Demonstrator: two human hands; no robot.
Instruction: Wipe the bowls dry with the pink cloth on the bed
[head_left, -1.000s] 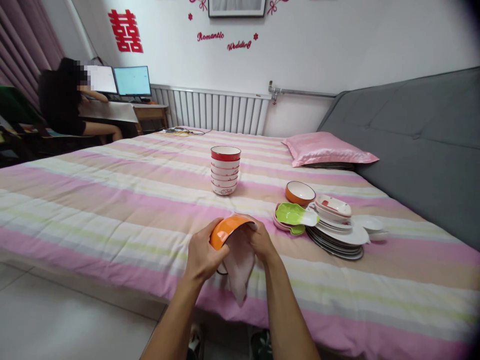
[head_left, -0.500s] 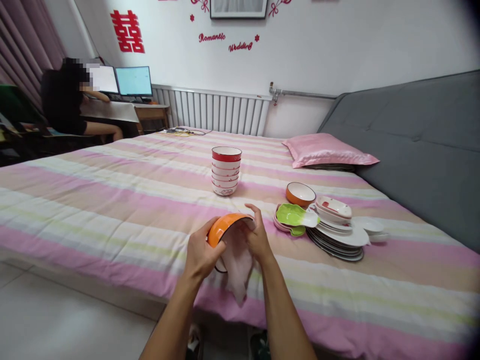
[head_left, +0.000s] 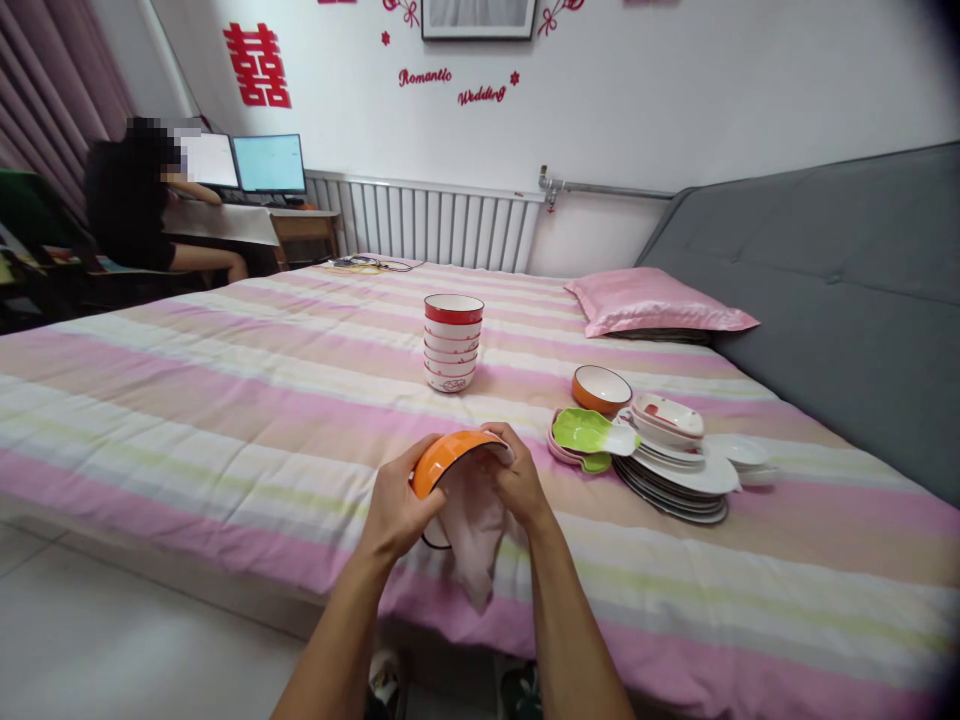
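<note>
Orange glaze shines on the outside of the tilted bowl [head_left: 450, 457], which is held up over the near edge of the bed [head_left: 262, 425], its dark-rimmed mouth turned toward the wearer. The left hand [head_left: 397, 508] clamps the bowl's left side, thumb at the rim and the other fingers wrapped around the outer wall. The right hand [head_left: 519, 482] is at the opposite side, fingers bent over the rim and pinching a pale pink cloth [head_left: 476, 535] against the bowl; the cloth fills much of the mouth and hangs below it in a loose point. Some right fingertips seem to be tucked behind the cloth and rim, so I cannot tell exactly how they press. Beyond the hands, a stack of white bowls [head_left: 452, 350] stands upright on the striped cover, the top one banded in red. Off to the right, a second orange bowl [head_left: 601, 388] sits mouth up near a green dish [head_left: 581, 430], which rests on pink dishes [head_left: 564, 455] beside a pile of plates [head_left: 679, 490]. Farther back lies a pink pillow [head_left: 656, 300] by the grey headboard [head_left: 817, 260], and another person [head_left: 129, 205] sits before two monitors [head_left: 268, 163].
</note>
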